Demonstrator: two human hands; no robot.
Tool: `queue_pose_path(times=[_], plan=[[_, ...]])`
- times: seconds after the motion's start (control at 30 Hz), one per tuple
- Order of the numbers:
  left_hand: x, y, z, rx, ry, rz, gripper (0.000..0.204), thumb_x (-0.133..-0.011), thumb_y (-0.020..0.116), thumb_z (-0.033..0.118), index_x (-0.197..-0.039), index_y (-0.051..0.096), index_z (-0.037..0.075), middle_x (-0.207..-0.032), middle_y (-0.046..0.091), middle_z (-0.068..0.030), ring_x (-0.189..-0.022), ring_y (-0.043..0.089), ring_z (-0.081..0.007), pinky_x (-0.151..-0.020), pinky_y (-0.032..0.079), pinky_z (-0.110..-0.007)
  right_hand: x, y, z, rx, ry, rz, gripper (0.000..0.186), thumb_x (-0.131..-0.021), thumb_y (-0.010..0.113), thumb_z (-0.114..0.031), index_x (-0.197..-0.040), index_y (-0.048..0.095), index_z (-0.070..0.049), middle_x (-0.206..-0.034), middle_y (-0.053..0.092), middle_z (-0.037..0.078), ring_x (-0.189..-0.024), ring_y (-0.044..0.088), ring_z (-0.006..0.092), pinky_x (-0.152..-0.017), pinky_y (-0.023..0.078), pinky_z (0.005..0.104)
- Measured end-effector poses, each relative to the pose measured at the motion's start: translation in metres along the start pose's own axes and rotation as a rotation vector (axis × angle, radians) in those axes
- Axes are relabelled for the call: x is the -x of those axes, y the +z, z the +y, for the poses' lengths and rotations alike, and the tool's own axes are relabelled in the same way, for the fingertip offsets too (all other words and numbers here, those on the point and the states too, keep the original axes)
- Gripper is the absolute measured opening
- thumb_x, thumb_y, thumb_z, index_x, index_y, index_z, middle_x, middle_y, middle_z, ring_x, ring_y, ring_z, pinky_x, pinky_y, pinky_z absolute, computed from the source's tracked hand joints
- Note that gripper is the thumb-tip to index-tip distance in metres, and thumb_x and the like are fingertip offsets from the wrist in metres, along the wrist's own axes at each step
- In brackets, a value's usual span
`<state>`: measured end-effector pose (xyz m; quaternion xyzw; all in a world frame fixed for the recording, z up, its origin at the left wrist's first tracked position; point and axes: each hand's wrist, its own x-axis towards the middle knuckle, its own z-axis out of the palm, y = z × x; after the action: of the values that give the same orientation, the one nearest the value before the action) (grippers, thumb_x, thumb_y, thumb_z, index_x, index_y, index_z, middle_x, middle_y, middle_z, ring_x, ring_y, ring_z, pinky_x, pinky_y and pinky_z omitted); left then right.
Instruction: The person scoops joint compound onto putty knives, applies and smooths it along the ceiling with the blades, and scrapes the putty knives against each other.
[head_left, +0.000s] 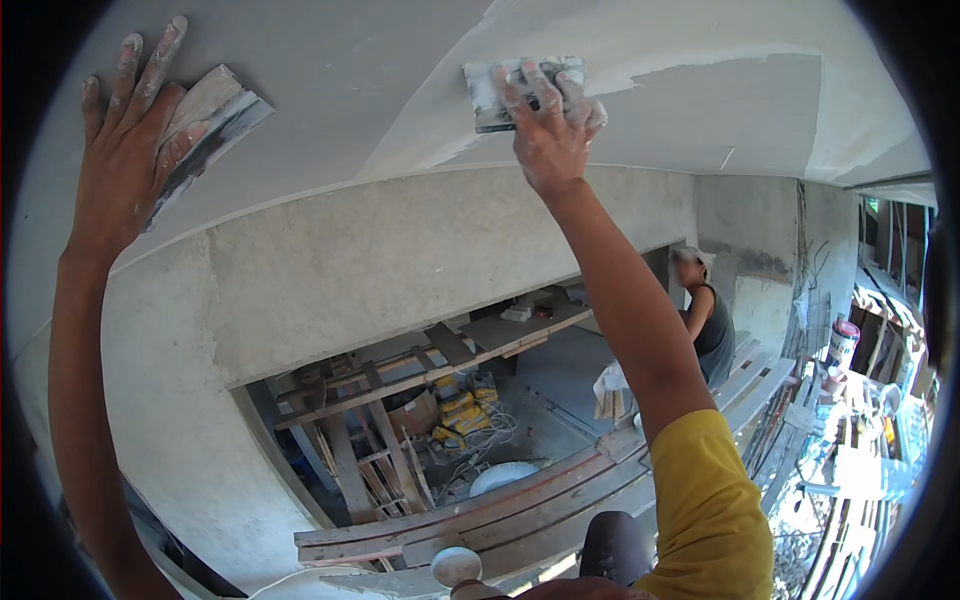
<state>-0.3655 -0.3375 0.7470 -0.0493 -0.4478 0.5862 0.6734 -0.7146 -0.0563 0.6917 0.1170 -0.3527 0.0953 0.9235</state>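
Both arms are raised to a grey ceiling board with whitish compound smeared over part of it. My right hand presses a flat rectangular putty blade to the ceiling, its fingers spread over the blade's back. A pale coated area surrounds that blade. At the upper left, my left hand holds a second, wider putty blade with a pale back and dark edge, gripped by the thumb while the other fingers stretch out. White compound coats the fingers of both hands.
Wooden scaffold planks run below me, with a small round whitish container on them. Another person in a dark sleeveless top is at the right. Beneath a wall opening lie yellow bags and timber. A paint bucket stands far right.
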Motion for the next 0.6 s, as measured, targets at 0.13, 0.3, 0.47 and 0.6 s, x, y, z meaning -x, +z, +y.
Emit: queue_pose_path(times=[0.13,0.3,0.47,0.6], plan=[[0.007,-0.002,-0.007,-0.022,0.039,0.047,0.051,-0.095,0.045,0.045,-0.123,0.057,0.004,-0.157,0.023,-0.0024,-0.147,0.012,-0.0261,-0.119,0.006,-0.05,0.038,-0.017,-0.021,-0.01,-0.014,-0.438,0.057,-0.08,0.06,-0.011,-0.132,0.057,-0.033,-0.133,0.051,-0.01,-0.112,0.048,0.0224,-0.091,0.028,0.0451],[0.007,0.0,-0.004,0.011,-0.005,-0.041,0.046,-0.094,0.047,0.042,-0.121,0.058,0.006,-0.156,0.025,0.0026,-0.146,0.013,-0.0208,-0.119,0.01,-0.052,-0.05,-0.069,0.058,-0.235,0.089,0.358,0.051,-0.076,0.065,-0.005,-0.126,0.063,-0.015,-0.12,0.058,0.007,-0.112,0.049,0.0225,-0.089,0.028,0.0373],[0.014,-0.005,-0.015,-0.168,-0.086,-0.239,0.049,-0.095,0.046,0.045,-0.125,0.057,0.007,-0.15,0.036,-0.0041,-0.144,0.02,-0.0255,-0.117,0.015,-0.053,-0.136,-0.106,0.126,0.182,0.123,0.537,0.037,-0.091,0.056,-0.016,-0.126,0.06,-0.004,-0.124,0.057,0.018,-0.114,0.053,0.0327,-0.097,0.037,0.0445],[-0.001,-0.021,-0.004,-0.302,-0.12,-0.487,0.05,-0.096,0.047,0.045,-0.129,0.055,0.007,-0.146,0.042,-0.0106,-0.141,0.028,-0.0297,-0.115,0.019,-0.051,-0.077,-0.048,0.087,-0.038,0.011,0.412,0.034,-0.094,0.05,-0.014,-0.122,0.059,0.003,-0.119,0.059,0.021,-0.111,0.055,0.0369,-0.096,0.041,0.0444]])
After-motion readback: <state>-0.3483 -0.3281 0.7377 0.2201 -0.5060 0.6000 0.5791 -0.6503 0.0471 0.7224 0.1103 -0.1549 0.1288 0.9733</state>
